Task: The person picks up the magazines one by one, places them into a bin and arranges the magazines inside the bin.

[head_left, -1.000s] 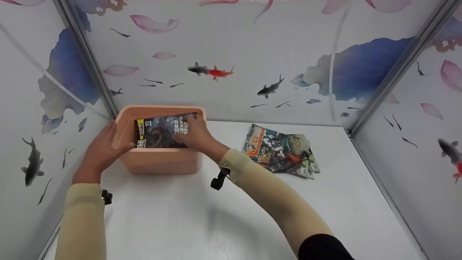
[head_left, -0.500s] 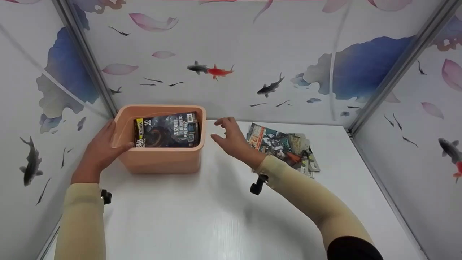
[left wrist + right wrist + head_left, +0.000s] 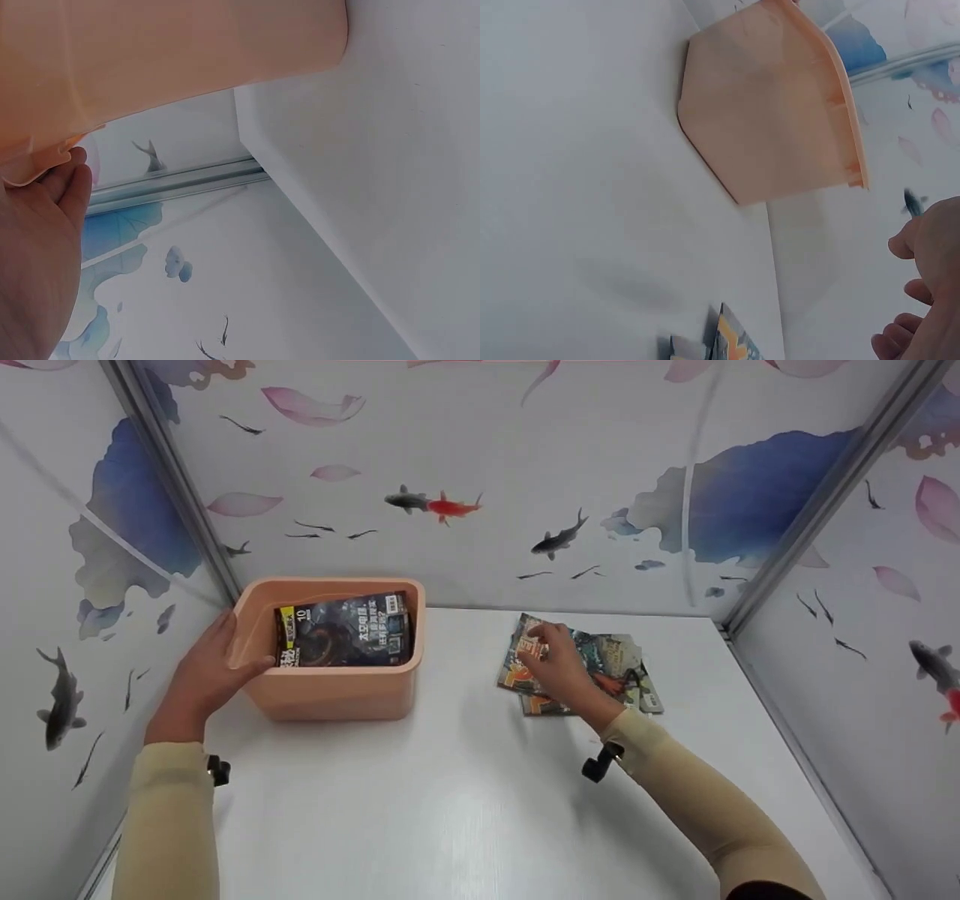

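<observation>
1. Largest are the pale wall panels [image 3: 480, 427], printed with fish, pink petals and blue leaf shapes, closing in the back and both sides with metal strips at the corners.
2. Next comes the white worktop [image 3: 450, 810], which carries everything here.
3. A peach-coloured bin [image 3: 337, 694] stands upright at the back left of the worktop, close to the corner.
4. The person's forearms are in cream sleeves [image 3: 690, 780], the right one reaching across from the near right.
5. A pile of magazines [image 3: 615, 667] lies flat on the worktop, well apart from the bin's right side. They overlap unevenly; the uppermost has orange lettering, and corners of others poke out toward the right.
6. Inside the bin lies a dark magazine [image 3: 337, 630], cover up, with a yellow patch and a large 10 near its left edge.
7. The left hand [image 3: 201, 681] grips the bin's left end, thumb over the front rim and fingers along the outside.
8. The right hand [image 3: 562, 666] is over the left part of the pile, holding nothing, its fingers loosely bent and the thumb apart from them. From where I stand I can't be sure whether a fingertip touches the cover.
9. Smallest are the black wrist cameras [image 3: 219, 770], one at each cuff.
</observation>
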`<state>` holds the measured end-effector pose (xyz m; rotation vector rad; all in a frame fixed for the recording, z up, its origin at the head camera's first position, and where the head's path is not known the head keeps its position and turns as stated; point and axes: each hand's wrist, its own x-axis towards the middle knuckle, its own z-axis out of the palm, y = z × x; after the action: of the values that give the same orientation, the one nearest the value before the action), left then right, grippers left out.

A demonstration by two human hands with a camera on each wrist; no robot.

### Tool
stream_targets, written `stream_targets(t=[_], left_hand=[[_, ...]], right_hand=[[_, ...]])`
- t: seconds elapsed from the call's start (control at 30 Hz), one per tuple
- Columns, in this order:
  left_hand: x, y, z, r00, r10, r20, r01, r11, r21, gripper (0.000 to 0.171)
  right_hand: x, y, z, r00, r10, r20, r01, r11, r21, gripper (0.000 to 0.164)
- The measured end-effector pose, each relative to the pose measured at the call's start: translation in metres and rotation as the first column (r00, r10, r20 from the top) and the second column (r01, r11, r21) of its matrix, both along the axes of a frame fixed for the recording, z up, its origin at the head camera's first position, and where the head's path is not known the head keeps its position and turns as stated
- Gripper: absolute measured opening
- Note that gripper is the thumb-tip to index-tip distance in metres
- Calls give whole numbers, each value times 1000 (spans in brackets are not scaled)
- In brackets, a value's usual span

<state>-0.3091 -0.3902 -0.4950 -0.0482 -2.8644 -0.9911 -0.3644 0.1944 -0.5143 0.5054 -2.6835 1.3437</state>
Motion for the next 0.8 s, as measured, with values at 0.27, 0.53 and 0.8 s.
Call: stream_targets(t=[0.27,0.53,0.8], left_hand=[[1,0,0,1000,7,12,-7,1000,2,123],[3,0,0,1000,8,-5,-8,1000,5,122],[4,0,-1,1000,7,-13,-7,1000,4,121]], right_hand=[[1,54,-21,989,-136,56,135,991,9,45],[9,94,-33,958,-264,113,262,964,32,61],[15,123,-51,928,-360,101,351,931,99,70]])
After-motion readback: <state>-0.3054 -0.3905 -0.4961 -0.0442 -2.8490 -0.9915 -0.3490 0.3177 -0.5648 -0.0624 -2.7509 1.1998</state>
